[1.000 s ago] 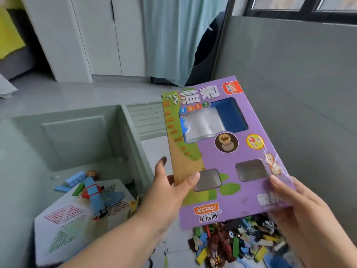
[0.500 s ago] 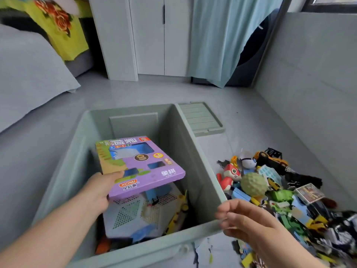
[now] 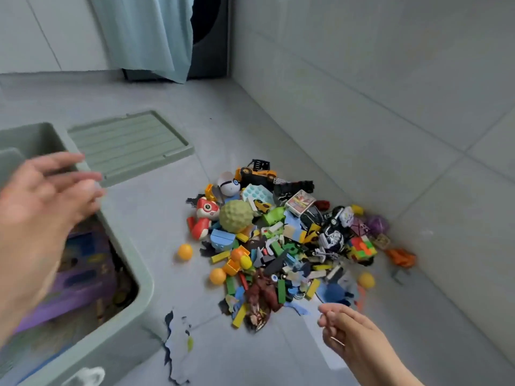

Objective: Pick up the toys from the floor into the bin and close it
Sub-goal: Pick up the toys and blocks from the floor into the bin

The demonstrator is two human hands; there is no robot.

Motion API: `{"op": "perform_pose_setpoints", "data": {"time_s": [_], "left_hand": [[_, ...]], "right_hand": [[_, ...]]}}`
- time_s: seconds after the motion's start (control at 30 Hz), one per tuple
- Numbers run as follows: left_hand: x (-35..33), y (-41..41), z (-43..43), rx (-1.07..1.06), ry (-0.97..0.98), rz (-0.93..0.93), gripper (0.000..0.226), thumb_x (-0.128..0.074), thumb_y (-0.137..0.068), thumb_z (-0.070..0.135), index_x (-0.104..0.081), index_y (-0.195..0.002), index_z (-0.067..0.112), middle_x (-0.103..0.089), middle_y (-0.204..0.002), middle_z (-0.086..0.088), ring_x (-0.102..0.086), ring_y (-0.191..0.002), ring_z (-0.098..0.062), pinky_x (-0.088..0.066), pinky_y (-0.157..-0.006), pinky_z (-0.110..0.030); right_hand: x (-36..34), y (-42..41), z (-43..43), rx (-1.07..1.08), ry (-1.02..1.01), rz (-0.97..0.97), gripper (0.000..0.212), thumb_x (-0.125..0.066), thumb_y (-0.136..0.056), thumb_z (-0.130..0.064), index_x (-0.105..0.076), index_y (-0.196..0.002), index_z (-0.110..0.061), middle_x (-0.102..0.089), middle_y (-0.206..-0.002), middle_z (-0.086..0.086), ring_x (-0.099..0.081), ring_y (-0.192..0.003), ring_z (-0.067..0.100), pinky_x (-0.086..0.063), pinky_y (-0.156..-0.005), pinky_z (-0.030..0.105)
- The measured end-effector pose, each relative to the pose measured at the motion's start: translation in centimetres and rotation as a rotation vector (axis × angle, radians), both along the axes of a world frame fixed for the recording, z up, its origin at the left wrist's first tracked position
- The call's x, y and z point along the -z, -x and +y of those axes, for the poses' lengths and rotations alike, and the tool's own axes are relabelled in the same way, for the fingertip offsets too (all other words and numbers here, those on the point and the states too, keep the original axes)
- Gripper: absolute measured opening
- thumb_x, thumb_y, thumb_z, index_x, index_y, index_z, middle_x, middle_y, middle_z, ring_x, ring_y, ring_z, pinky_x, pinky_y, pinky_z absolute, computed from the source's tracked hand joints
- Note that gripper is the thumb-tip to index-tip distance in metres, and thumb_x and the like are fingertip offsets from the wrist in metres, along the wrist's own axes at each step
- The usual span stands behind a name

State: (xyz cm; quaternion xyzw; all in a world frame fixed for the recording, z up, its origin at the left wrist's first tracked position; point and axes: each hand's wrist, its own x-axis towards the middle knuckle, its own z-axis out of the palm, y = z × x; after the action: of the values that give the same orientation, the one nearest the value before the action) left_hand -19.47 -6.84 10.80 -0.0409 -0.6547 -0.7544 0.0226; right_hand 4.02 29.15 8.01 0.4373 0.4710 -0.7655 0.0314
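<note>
- The purple game box (image 3: 80, 285), held in the left hand half a second ago, now lies inside the green bin (image 3: 131, 263). The left hand (image 3: 41, 201), blurred, hovers above the bin's rim, fingers spread and empty.
- The right hand (image 3: 351, 332), loosely curled around nothing, hangs beside the toy pile (image 3: 278, 240) on the floor by the wall.
- The lid (image 3: 125, 146) lies beyond the bin, so closing it looks far off.

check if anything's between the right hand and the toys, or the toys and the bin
Nothing visible does. The right hand hovers empty at the near edge of the toy pile. The bin is open, its lid off on the floor.
</note>
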Motion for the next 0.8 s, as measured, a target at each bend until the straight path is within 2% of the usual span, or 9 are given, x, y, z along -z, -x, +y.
{"op": "perform_pose_setpoints", "data": {"time_s": [0.07, 0.13, 0.2, 0.27, 0.33, 0.43, 0.5, 0.57, 0.8], "left_hand": [[-9.9, -6.8, 11.9, 0.312, 0.044, -0.01, 0.042, -0.074, -0.06, 0.053, -0.064, -0.097, 0.036, -0.071, -0.087, 0.011, -0.067, -0.076, -0.002, -0.055, -0.067, -0.016], [-8.2, -9.8, 17.9, 0.567, 0.098, -0.028, 0.03, -0.076, -0.066, 0.043, -0.068, -0.093, 0.036, -0.07, -0.091, 0.004, -0.067, -0.078, -0.008, -0.054, -0.07, -0.02], [-3.9, -11.8, 22.6, 0.726, 0.14, -0.265, 0.019, -0.069, -0.079, 0.031, -0.066, -0.098, 0.032, -0.069, -0.098, -0.002, -0.066, -0.079, -0.009, -0.054, -0.074, -0.025], [0.8, -13.8, 26.5, 0.709, 0.191, -0.519, 0.015, -0.062, -0.088, 0.021, -0.062, -0.103, 0.024, -0.066, -0.102, -0.007, -0.063, -0.079, -0.011, -0.052, -0.075, -0.026], [5.0, -16.1, 29.4, 0.604, 0.06, -0.822, 0.015, -0.057, -0.09, 0.017, -0.061, -0.105, 0.016, -0.062, -0.098, -0.008, -0.059, -0.08, -0.017, -0.05, -0.072, -0.027], [10.3, -20.2, 31.6, 0.367, -0.168, -1.193, 0.011, -0.055, -0.092, 0.014, -0.06, -0.101, 0.013, -0.059, -0.087, -0.008, -0.055, -0.076, -0.021, -0.045, -0.067, -0.029], [12.3, -22.4, 31.8, 0.339, -0.154, -1.267, 0.009, -0.052, -0.093, 0.012, -0.061, -0.097, 0.013, -0.059, -0.088, -0.009, -0.054, -0.076, -0.022, -0.044, -0.065, -0.03], [13.4, -23.4, 31.7, 0.31, -0.115, -1.297, 0.011, -0.051, -0.094, 0.011, -0.061, -0.098, 0.013, -0.059, -0.09, -0.01, -0.054, -0.078, -0.023, -0.044, -0.066, -0.03], [13.4, -19.8, 31.3, 0.283, -0.195, -1.168, 0.017, -0.048, -0.094, 0.009, -0.06, -0.103, 0.014, -0.062, -0.092, -0.008, -0.057, -0.082, -0.021, -0.046, -0.076, -0.03]], "right_hand": [[2.1, -0.7, 1.9, 0.14, -0.009, -0.033, 0.017, -0.047, -0.091, 0.003, -0.063, -0.09, 0.005, -0.061, -0.057, 0.011, -0.045, -0.052, 0.016, -0.049, -0.044, 0.016], [3.7, -1.3, 3.8, 0.213, -0.031, -0.069, 0.017, -0.046, -0.092, 0.003, -0.063, -0.094, 0.005, -0.059, -0.059, 0.01, -0.043, -0.055, 0.017, -0.048, -0.045, 0.016], [5.3, -2.0, 5.7, 0.226, -0.112, -0.124, 0.016, -0.047, -0.091, 0.002, -0.064, -0.095, 0.002, -0.059, -0.069, 0.01, -0.045, -0.056, 0.016, -0.048, -0.051, 0.019], [7.6, -2.7, 7.6, 0.142, -0.32, -0.222, 0.013, -0.051, -0.089, -0.002, -0.063, -0.094, -0.006, -0.061, -0.088, 0.01, -0.048, -0.064, 0.018, -0.044, -0.059, 0.023], [9.8, -3.0, 9.3, -0.011, -0.558, -0.33, 0.019, -0.058, -0.085, -0.01, -0.057, -0.103, -0.014, -0.057, -0.109, 0.011, -0.051, -0.075, 0.02, -0.04, -0.058, 0.024], [12.9, -2.5, 11.3, -0.186, -0.854, -0.387, 0.058, -0.072, -0.075, -0.021, -0.042, -0.126, -0.023, -0.038, -0.127, 0.011, -0.048, -0.1, 0.022, -0.041, -0.074, 0.023], [14.0, -1.2, 12.1, -0.253, -0.937, -0.35, 0.078, -0.077, -0.071, -0.03, -0.032, -0.135, -0.031, -0.03, -0.132, 0.01, -0.044, -0.116, 0.026, -0.042, -0.091, 0.03], [15.0, 0.3, 12.1, -0.299, -0.957, -0.348, 0.084, -0.076, -0.071, -0.038, -0.024, -0.137, -0.038, -0.024, -0.137, 0.008, -0.04, -0.122, 0.03, -0.043, -0.095, 0.038], [16.6, 2.0, 10.7, -0.314, -1.068, -0.267, 0.045, -0.066, -0.082, -0.014, -0.051, -0.123, -0.025, -0.022, -0.146, 0.004, -0.027, -0.127, 0.028, -0.034, -0.097, 0.035]]}}
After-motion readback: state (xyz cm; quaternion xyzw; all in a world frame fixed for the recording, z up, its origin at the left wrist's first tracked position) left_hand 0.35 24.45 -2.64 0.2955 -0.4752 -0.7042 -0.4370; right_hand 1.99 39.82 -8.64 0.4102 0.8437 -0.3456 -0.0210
